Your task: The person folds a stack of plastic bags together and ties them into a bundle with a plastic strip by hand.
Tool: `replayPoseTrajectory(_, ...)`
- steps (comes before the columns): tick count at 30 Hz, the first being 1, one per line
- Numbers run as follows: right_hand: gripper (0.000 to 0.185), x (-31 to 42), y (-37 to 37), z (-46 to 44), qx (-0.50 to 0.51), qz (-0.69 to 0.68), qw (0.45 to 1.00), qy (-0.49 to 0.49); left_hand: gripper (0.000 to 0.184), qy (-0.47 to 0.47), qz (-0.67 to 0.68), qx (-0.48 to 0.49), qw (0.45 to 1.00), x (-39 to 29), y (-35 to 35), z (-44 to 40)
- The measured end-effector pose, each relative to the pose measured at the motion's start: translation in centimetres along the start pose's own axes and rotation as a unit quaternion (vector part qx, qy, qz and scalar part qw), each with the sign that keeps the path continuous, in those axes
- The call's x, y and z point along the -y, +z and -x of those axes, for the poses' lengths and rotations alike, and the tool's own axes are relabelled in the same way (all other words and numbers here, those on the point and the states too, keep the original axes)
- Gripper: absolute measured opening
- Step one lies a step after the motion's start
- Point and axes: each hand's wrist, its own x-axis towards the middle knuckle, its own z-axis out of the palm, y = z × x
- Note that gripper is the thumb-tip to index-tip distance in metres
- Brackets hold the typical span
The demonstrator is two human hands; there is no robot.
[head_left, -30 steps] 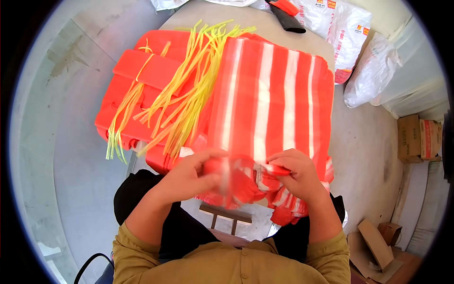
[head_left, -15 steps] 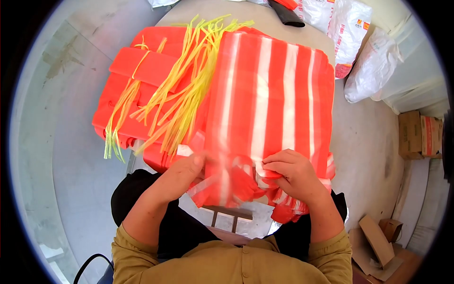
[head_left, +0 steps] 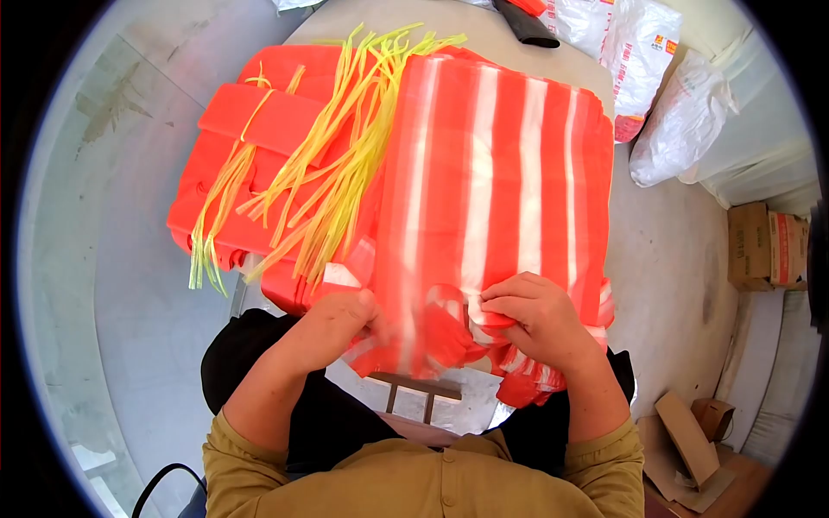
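Note:
A stack of red-and-white striped plastic bags [head_left: 505, 173] lies in front of me, its near edge crumpled and hanging over the table's front. My right hand [head_left: 540, 321] pinches a gathered fold of the bags at the near edge. At the near left corner, my left hand [head_left: 337, 326] is closed with thumb and fingers together on the thin edge of a striped bag; its fingertips are partly hidden and slightly blurred. Yellow plastic strips [head_left: 367, 147] lie loosely bunched along the stack's left side, above both hands.
Folded red plastic bundles [head_left: 259, 125] sit left of the stack, one tied with a yellow strip. The table [head_left: 389, 19] shows behind them, with a black tube-like object [head_left: 527, 30] at its far edge. White sacks [head_left: 682, 121] and cardboard boxes [head_left: 749, 246] stand to the right.
My left hand has shifted slightly right and down along the bag edge, and the loose plastic beside it has moved. My right hand keeps its pinch almost unmoved.

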Motion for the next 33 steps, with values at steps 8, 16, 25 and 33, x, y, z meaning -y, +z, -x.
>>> replayPoseTrajectory(8,0.031,-0.1,0.1,-0.1,-0.003,0.003,1.0,-0.007,0.08,0.014,0.072,-0.099,0.992,-0.7,2.1,-0.4)
replayPoseTrajectory(16,0.029,-0.3,0.1,0.1,0.001,0.003,1.0,-0.01,0.075,-0.022,0.063,-0.087,0.994,-0.8,1.4,0.2)
replayPoseTrajectory(25,0.024,-0.1,0.1,0.0,-0.003,0.011,1.0,-0.009,0.043,0.044,-0.033,-0.092,0.994,-1.2,1.7,0.2)
replayPoseTrajectory(33,0.028,-0.9,-1.2,0.0,-0.001,-0.078,0.996,-0.045,0.055,-0.019,0.052,-0.069,0.996,-1.3,2.1,-0.3)
